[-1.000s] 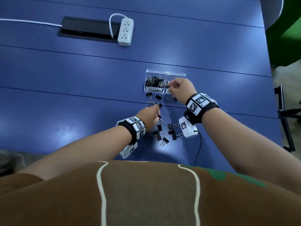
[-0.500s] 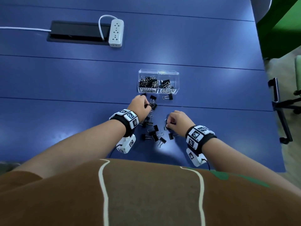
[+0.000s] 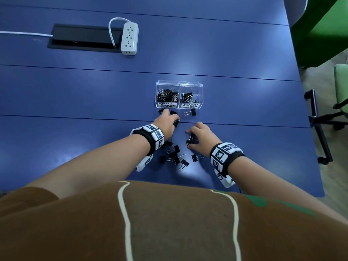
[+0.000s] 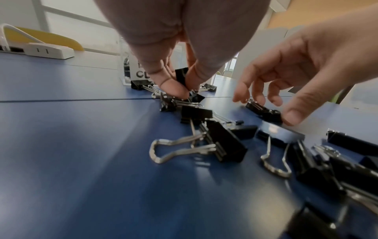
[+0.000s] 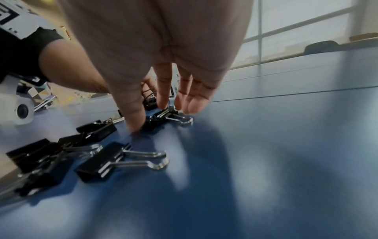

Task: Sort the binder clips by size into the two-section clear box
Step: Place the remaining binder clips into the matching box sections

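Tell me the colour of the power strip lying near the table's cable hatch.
White, with a white cord; the power strip shows best in the head view.

The table (image 3: pixel 94 95) was deep blue, crossed by thin dark seams. The loose binder clips (image 3: pixel 176 157) had black bodies and silver wire handles. The two-section clear box (image 3: pixel 200 95) was see-through, with white labels (image 3: pixel 189 105) lettered in black. A power strip (image 3: pixel 129 38) was white with a white cable (image 3: pixel 26 33), beside a black cable hatch (image 3: pixel 84 37). Both wristbands (image 3: pixel 225 154) were black, carrying white blocks printed with black square marker patterns. The shirt (image 3: pixel 169 223) was brown with cream curved lines and green patches. A green panel (image 3: pixel 323 29) stood at the far right.
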`<move>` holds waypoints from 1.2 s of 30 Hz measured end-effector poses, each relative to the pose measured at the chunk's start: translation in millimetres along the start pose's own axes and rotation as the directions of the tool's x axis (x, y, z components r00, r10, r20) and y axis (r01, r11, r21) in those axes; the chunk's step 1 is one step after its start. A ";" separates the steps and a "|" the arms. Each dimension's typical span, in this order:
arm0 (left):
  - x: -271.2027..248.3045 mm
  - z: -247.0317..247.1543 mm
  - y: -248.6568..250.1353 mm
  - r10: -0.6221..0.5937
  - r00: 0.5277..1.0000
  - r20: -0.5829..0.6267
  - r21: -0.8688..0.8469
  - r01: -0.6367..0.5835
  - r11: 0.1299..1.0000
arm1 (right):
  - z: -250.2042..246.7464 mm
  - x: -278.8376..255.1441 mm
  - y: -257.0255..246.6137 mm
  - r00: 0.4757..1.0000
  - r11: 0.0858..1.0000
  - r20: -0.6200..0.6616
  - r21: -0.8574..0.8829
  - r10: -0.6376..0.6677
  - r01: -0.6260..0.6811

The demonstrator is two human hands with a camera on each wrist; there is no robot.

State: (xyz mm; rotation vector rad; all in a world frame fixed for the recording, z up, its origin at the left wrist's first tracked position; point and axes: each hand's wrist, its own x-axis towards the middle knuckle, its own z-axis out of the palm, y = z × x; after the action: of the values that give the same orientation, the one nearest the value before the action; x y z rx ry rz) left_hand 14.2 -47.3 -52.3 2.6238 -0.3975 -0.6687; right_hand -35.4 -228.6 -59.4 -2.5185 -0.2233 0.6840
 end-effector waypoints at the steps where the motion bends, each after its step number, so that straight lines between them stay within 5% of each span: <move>1: 0.5 -0.3 0.5 -0.002 1.000 0.002 0.012 0.002 1.000 | 0.5 0.3 -0.8 1.000 0.999 -0.006 -0.030 -0.020 0.020; 5: 1.0 -0.9 1.4 -0.009 1.000 0.027 0.038 0.008 0.999 | -5.5 -0.4 -2.2 0.993 0.995 -0.112 0.090 -0.025 0.035; 11: 1.3 0.5 -0.5 0.013 1.000 0.027 0.087 -0.016 0.996 | -47.9 14.6 -6.1 0.945 0.865 -0.262 0.500 0.196 -0.041; 18: -0.1 -7.1 2.0 0.028 1.000 -0.004 -0.015 -0.028 0.999 | -82.1 58.7 -15.1 0.923 0.970 -0.371 0.244 0.106 -0.014; 23: 4.9 -23.2 13.6 0.049 0.991 -0.125 -0.153 -0.068 0.986 | -81.7 56.1 -15.4 0.895 0.972 -0.428 0.235 0.125 -0.024; 26: 15.2 -36.7 24.1 0.081 0.975 -0.208 -0.184 -0.120 0.976 | -62.8 34.1 -12.3 0.924 0.975 -0.358 0.212 0.137 -0.062; 31: 48.5 -57.2 40.2 0.085 0.967 -0.242 -0.150 -0.123 0.981 | -14.5 4.0 -2.4 0.996 0.997 -0.041 0.027 0.079 -0.078; 36: 65.7 -62.6 50.3 0.096 0.977 -0.190 -0.087 -0.114 0.990 | -5.9 -3.0 2.6 0.995 0.997 -0.067 0.027 0.079 -0.078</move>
State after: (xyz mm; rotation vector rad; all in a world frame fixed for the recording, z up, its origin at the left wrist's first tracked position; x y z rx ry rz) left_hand 92.8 -96.0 -5.3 2.5246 -0.4327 -0.3947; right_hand -34.9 -234.3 -55.1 -2.5330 -0.0916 0.6264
